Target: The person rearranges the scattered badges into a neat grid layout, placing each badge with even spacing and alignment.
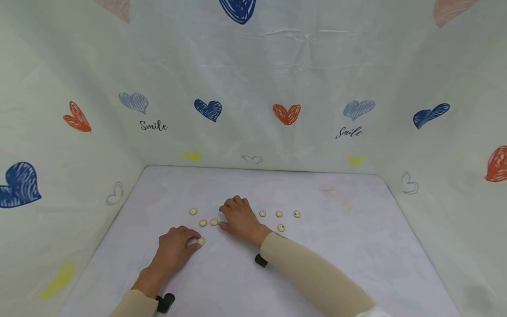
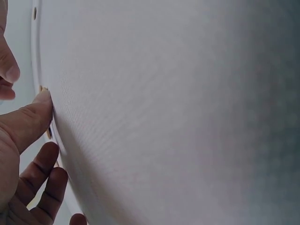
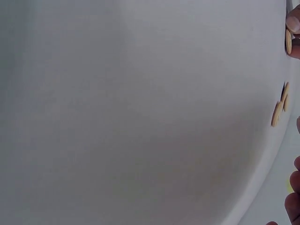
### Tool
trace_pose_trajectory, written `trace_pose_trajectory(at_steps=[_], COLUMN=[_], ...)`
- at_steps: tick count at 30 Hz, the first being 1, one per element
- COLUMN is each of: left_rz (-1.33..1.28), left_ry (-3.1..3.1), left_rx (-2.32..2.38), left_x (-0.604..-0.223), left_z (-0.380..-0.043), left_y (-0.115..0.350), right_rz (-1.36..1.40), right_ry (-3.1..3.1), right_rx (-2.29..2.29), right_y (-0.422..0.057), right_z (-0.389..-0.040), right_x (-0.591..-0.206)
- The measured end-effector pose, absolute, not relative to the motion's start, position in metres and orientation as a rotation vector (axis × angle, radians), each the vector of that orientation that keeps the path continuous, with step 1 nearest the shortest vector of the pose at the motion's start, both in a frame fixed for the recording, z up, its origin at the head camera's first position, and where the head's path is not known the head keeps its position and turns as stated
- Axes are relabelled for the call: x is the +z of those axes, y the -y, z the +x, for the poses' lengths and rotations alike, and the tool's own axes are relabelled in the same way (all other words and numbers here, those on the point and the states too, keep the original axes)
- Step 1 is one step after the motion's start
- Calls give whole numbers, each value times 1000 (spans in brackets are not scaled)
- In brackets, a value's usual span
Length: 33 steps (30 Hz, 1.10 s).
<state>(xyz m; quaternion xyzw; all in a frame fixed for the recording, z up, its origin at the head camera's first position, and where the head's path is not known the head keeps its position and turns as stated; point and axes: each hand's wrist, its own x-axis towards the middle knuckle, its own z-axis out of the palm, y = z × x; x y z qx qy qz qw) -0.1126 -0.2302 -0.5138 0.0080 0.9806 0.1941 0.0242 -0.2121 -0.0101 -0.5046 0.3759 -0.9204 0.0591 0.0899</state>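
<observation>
Left hand: the left hand (image 1: 174,248) pinches a small, round, pale wooden-looking disc (image 1: 201,241) between thumb and index finger; the other fingers are bent.
Pinched disc: at the tabletop, left of its middle, closer to the left edge than to the right.
Right hand: the right hand (image 1: 241,220) is arched over the tabletop, fingers bent, with a gap between thumb and fingers; the thumb tip is just beside a matching pale disc (image 1: 214,222), and whether they touch cannot be told.
Left discs: another disc (image 1: 203,223) lies just beside that one, and a third disc (image 1: 193,211) sits nearer the far edge.
Right discs: a row of three discs (image 1: 279,214) runs roughly parallel to the far edge, with a single disc (image 1: 281,227) on its near side.
Tabletop: white, faintly smudged tabletop (image 1: 336,264), with rounded far corners.
Backdrop: white sheet (image 1: 245,66) printed with hearts.
</observation>
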Motion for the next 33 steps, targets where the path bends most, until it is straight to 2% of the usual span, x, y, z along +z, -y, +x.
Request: trace_pose_trajectory(at_steps=[33], left_rz=[36], left_ry=[-3047], left_rx=[564], left_x=[-513], left_z=[-113], left_y=[230], right_rz=[1115], right_ry=[2867], right_rx=[98], right_y=[41], right_z=[-216], right_x=[-521])
